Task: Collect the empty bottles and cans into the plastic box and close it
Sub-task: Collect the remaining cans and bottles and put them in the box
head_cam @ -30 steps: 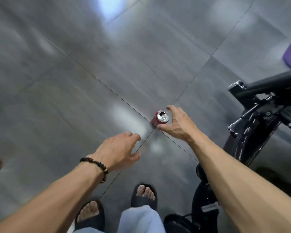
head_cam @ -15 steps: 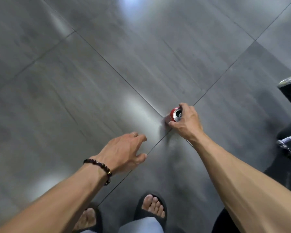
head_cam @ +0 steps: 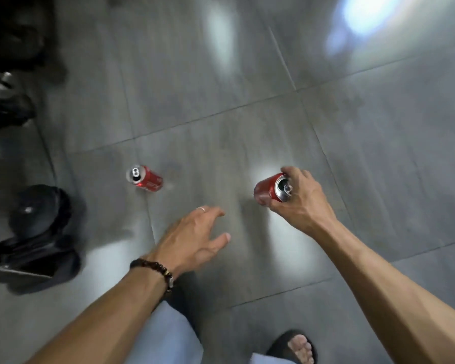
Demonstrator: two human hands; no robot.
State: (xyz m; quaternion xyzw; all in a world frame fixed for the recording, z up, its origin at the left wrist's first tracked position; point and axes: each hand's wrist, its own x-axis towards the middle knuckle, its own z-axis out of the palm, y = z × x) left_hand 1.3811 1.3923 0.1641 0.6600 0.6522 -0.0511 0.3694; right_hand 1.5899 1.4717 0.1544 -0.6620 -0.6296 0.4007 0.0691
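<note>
Your right hand (head_cam: 301, 203) has one red can (head_cam: 269, 191) wrapped up; left hand (head_cam: 195, 236) is spread, empty. Second can (head_cam: 144, 178) lies beyond those fingertips, probably light and dent-prone, so grab mid-body.

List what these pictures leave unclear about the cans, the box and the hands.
- Plastic box: nowhere in the head view; its place and its lid's state are unknown.
- Held can: the right hand covers its far side, and motion blur hides any dents.
- Can on the floor: print blurred; contents cannot be seen.
- Dark equipment at the left: cut off by the edge and blurred, so unidentifiable.
- Left hand: open, palm hidden.
</note>
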